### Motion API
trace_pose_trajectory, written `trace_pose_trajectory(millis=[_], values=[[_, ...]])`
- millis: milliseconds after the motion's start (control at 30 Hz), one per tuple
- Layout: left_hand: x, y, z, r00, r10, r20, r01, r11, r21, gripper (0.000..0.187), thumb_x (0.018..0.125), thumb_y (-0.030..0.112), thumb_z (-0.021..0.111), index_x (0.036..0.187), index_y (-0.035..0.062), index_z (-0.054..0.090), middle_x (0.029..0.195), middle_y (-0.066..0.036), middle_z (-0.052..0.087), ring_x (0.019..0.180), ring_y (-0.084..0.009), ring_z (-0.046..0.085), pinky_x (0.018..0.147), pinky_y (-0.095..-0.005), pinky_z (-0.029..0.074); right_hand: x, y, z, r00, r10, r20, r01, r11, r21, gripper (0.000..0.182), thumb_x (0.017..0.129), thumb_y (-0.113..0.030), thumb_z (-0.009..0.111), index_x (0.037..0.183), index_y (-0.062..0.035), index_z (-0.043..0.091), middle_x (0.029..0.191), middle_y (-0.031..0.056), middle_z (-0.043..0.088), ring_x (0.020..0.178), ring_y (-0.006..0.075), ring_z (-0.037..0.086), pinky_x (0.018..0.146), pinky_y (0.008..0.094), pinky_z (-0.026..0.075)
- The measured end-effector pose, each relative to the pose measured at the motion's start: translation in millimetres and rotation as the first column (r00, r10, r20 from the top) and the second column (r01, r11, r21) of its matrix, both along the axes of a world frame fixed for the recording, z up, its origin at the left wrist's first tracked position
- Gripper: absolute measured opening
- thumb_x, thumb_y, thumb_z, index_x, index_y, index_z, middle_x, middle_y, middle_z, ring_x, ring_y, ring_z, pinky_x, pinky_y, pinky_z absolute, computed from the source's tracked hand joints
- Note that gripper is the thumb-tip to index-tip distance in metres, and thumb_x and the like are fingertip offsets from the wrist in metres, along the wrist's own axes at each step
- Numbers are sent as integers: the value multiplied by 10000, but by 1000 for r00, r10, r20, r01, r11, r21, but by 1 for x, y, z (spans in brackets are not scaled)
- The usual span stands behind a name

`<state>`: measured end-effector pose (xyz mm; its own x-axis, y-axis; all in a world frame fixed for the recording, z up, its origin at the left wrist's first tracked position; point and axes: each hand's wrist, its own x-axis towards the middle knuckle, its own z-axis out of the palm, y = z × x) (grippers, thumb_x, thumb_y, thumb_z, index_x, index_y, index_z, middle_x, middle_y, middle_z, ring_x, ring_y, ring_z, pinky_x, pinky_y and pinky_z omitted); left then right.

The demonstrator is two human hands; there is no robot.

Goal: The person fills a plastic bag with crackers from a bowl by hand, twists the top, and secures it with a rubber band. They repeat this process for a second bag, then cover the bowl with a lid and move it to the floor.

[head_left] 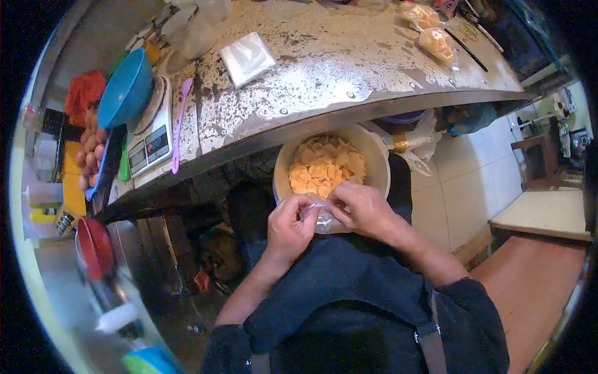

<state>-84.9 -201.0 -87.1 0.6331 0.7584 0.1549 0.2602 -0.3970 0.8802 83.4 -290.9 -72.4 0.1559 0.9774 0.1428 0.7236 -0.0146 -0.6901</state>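
Between my hands is a see-through plastic bag [325, 223], pinched at its upper edge. My left hand [290, 227] is closed on the bag's left side, thumb and fingers together. On the other side, my right hand [361, 207] grips it with bent fingers. Both hands are over the near rim of a pale round tub [379, 163] in front of my lap. Thin orange-yellow chips [327, 165] fill much of the tub. The lower part of the bag hangs near my dark apron [349, 274].
A worn metal table [324, 68] spans the front, its edge just beyond the tub. It bears a stack of plastic bags [247, 58], filled chip bags [436, 43], a digital scale [152, 146], a purple spoon [181, 124] and a blue bowl [126, 88]. Eggs [91, 149] lie left.
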Motion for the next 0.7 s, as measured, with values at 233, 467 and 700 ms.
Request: trace_pose_trajectory(millis=[233,467,700], values=[[-2,10,4,999,39,-34,-34,990,134,158,801,28,700,936,-1,622,778,-98,637,654,-158,621,590,-299,505,-3,-8,2,996,2,86,-15,987,161,194,669,-50,735,765,-69,567,717,100,579,666,280,606,603,377,494],[-9,15,-16,930,195,311,193,463,-865,98,899,58,594,905,-34,627,908,-129,674,775,-182,639,728,-309,518,12,2,-24,986,21,163,-37,995,96,182,675,-50,732,782,-66,586,743,119,607,673,286,608,612,382,495],[-20,17,-40,855,186,484,408,335,-849,159,949,133,542,951,-1,627,868,-82,648,833,-164,600,849,-309,470,60,50,-20,999,23,-26,-33,849,-528,391,714,-266,779,974,3,662,866,175,689,818,301,670,740,389,529]])
